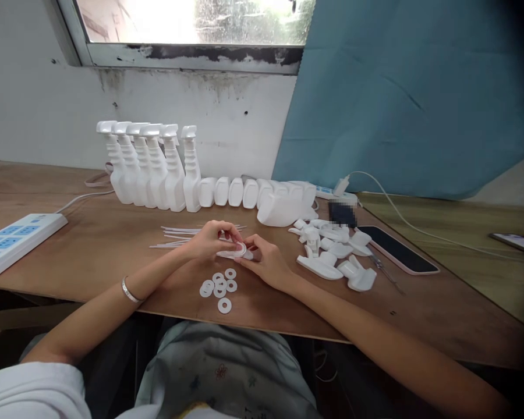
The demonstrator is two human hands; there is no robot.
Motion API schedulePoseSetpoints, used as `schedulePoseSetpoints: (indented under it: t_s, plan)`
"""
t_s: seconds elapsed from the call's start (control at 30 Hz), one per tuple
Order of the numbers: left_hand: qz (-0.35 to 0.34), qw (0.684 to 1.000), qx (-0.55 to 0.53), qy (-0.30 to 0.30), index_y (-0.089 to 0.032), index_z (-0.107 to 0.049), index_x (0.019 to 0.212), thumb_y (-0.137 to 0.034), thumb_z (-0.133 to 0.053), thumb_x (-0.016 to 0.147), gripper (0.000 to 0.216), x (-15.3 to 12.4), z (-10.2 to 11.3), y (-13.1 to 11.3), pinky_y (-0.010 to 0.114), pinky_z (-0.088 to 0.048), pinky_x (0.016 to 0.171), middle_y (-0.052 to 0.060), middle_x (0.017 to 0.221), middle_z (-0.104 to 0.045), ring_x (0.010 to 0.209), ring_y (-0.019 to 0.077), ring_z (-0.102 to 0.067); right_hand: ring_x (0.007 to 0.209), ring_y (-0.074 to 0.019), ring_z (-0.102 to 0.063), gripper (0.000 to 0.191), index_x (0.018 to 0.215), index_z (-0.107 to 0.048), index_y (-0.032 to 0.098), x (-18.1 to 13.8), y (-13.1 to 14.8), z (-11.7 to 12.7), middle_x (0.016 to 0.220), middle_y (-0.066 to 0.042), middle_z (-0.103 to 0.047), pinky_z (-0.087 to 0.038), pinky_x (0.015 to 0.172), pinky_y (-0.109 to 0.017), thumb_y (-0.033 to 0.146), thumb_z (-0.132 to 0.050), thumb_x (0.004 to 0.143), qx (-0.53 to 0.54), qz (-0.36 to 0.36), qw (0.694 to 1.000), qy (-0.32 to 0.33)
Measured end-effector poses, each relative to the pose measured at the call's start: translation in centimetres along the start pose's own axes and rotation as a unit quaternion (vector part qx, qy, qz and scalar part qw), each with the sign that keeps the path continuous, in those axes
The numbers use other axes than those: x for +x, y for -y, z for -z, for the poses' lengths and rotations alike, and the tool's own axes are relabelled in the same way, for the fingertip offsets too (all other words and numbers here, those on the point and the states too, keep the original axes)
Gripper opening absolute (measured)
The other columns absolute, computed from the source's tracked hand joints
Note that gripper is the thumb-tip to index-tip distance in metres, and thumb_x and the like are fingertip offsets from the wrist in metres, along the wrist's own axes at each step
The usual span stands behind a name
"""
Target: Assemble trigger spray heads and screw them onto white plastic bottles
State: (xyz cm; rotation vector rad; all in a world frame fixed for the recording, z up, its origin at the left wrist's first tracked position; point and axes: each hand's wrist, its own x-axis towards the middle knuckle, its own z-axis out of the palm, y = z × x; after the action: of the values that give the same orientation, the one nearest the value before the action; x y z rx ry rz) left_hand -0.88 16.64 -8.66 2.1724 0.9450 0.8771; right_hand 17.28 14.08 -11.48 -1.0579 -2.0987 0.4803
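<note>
My left hand (209, 240) and my right hand (264, 260) meet over the middle of the wooden table (96, 244). Together they pinch a white spray-trigger head (233, 251), with a white ring at its round end under my fingertips. Several loose white ring washers (220, 288) lie on the table just in front of my hands. A bundle of thin white dip tubes (179, 234) lies behind my left hand. A pile of white spray-trigger heads (332, 253) sits to the right of my right hand.
A row of white spray bottles (151, 166), some capped with triggers, stands along the wall, with more lying on their sides (283, 203). A power strip (13, 240) is at the left edge. A phone (397, 249) and its white cable (393, 203) lie at the right.
</note>
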Motion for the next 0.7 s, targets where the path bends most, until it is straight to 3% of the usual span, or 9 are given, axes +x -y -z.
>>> schedulePoseSetpoints:
  t_s: [0.13,0.3,0.4,0.53,0.7]
  plan:
    - [-0.014,1.0,0.0,-0.012,-0.015,-0.057,0.083,-0.036,-0.065,0.068,0.027,-0.1,0.3,0.1,0.022,-0.038,0.061,0.0,0.076,-0.055,0.068,0.01,-0.048,0.082,-0.0139,-0.059,0.03,0.094,-0.047,0.02,-0.1,-0.2,-0.2,0.088,0.0,-0.063,-0.044,0.073,-0.027,0.03,-0.063,0.071,0.009,0.011,1.0,-0.014]
    - [-0.116,0.988,0.072,0.075,-0.014,-0.061,0.077,-0.039,-0.062,0.071,0.025,-0.2,1.2,0.0,0.024,-0.041,0.073,0.005,0.09,-0.054,0.079,0.0132,-0.053,0.075,-0.0133,-0.058,0.021,0.088,-0.048,0.02,0.0,-0.7,-0.1,0.083,-0.001,-0.062,-0.044,0.069,-0.025,0.035,-0.057,0.076,-0.042,0.05,0.998,-0.015]
    - [-0.132,0.978,0.137,0.085,-0.016,-0.061,0.081,-0.041,-0.063,0.07,0.028,-0.2,1.3,0.1,0.024,-0.04,0.076,0.006,0.097,-0.054,0.085,0.0153,-0.053,0.073,-0.0139,-0.057,0.016,0.083,-0.051,0.019,0.1,-1.0,0.1,0.079,-0.002,-0.062,-0.043,0.069,-0.025,0.034,-0.055,0.078,-0.094,0.103,0.99,-0.008]
    - [-0.136,0.97,0.173,0.104,-0.016,-0.06,0.084,-0.045,-0.06,0.072,0.031,-0.2,1.0,0.4,0.024,-0.039,0.076,0.005,0.092,-0.058,0.084,0.0161,-0.054,0.072,-0.015,-0.055,0.017,0.084,-0.054,0.019,0.1,-1.2,0.2,0.078,-0.004,-0.062,-0.043,0.068,-0.027,0.034,-0.048,0.082,-0.16,0.17,0.972,-0.013]
    - [-0.168,0.965,0.175,0.096,-0.016,-0.062,0.074,-0.043,-0.058,0.074,0.027,-0.2,0.9,0.6,0.023,-0.038,0.076,0.005,0.086,-0.062,0.08,0.015,-0.056,0.077,-0.0161,-0.055,0.017,0.088,-0.056,0.019,0.1,-1.5,0.2,0.083,-0.004,-0.065,-0.043,0.073,-0.029,0.032,-0.045,0.084,-0.177,0.232,0.956,0.007]
